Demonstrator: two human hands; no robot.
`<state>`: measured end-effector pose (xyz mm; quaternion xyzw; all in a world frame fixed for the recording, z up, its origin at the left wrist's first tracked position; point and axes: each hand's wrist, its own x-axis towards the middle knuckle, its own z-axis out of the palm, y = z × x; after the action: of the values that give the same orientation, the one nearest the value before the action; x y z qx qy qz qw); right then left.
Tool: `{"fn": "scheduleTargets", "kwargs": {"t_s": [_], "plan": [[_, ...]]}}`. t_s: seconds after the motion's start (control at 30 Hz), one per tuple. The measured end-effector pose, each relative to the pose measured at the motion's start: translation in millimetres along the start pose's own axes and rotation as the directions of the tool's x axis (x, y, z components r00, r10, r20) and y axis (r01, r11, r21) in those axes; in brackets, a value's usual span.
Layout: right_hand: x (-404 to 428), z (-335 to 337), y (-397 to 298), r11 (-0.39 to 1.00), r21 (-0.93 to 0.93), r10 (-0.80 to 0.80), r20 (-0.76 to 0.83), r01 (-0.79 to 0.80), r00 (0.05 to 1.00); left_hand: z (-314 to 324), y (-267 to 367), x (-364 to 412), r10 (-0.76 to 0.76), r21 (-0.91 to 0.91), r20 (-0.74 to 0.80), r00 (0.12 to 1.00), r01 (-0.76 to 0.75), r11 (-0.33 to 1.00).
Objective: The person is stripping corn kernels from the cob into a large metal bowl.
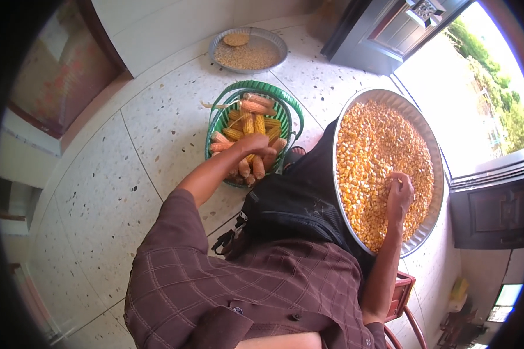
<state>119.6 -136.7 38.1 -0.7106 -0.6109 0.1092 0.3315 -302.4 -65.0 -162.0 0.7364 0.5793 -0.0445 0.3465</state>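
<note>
My left hand [258, 145] is over a green woven plastic basket [298, 114] with a raised handle. Its fingers curl down among the cobs, and whether they grip one is hidden. Yellow ears of corn [259, 124] lie in the basket's middle, with stripped pinkish cobs [256, 107] around them. On the right, a large round metal tray [422, 237] holds a deep spread of loose corn kernels [367, 148] beside my dark-trousered legs. My right hand [401, 192] is at the kernels with bent fingers; I cannot make out whether kernels are in it.
A smaller metal tray [282, 47] with pale grain and a small round scoop or dish [236, 39] sits on the speckled tile floor [157, 131] near the wall. A dark door [367, 35] stands ajar at upper right. Behind the large tray is a reddish-brown wooden seat [402, 292].
</note>
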Motion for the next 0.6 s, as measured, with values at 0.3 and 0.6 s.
{"fn": "scheduleTargets", "kwargs": {"t_s": [0.3, 0.6], "plan": [[-0.4, 0.6, -0.4, 0.999, -0.023, -0.030, -0.009, 0.030, 1.000, 12.0, -25.3, 31.7, 0.235, -0.902, 0.129, 0.964, 0.016, 0.431], [-0.3, 1.2, 2.2, 0.997, -0.012, -0.073, -0.020, 0.072, 0.997, 45.7, -21.8, 63.4, -0.081, -0.368, -0.387, 0.918, -0.074, 0.927]]}}
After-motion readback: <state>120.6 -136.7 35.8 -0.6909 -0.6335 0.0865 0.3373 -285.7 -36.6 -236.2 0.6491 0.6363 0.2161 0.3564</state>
